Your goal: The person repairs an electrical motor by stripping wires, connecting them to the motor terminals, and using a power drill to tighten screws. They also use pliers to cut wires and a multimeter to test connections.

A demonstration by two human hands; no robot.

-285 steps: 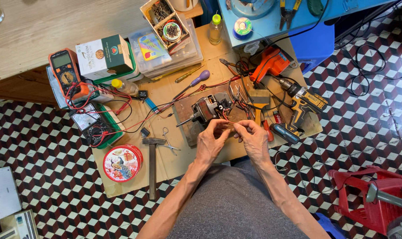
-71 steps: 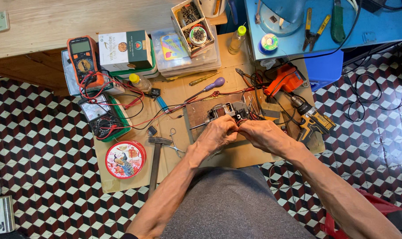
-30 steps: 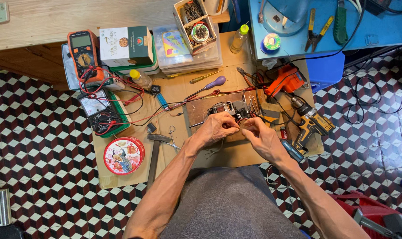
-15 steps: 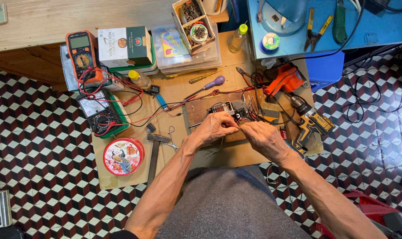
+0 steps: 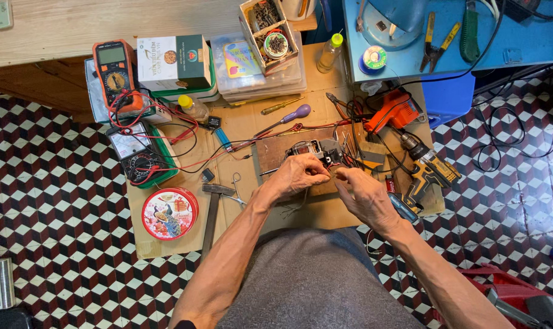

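Left hand (image 5: 298,175): fingers curled and pinched together over the near edge of the small electric motor (image 5: 316,151); whatever it grips is too small to tell.
Right hand (image 5: 365,195): beside the left, fingertips bent toward the same spot, touching or almost touching it; its grip cannot be told.
Motor: on a brown board (image 5: 270,157) in the middle of the cardboard sheet (image 5: 167,237) on the tiled floor, red wires (image 5: 228,155) running to it.
Nearby: hammer (image 5: 211,210), round red tin (image 5: 169,212), orange meter (image 5: 115,73), purple-handled screwdriver (image 5: 285,119), yellow drill (image 5: 429,170).
Progress: judged midway; motor open, wires loose, tools laid out, nothing closed up.
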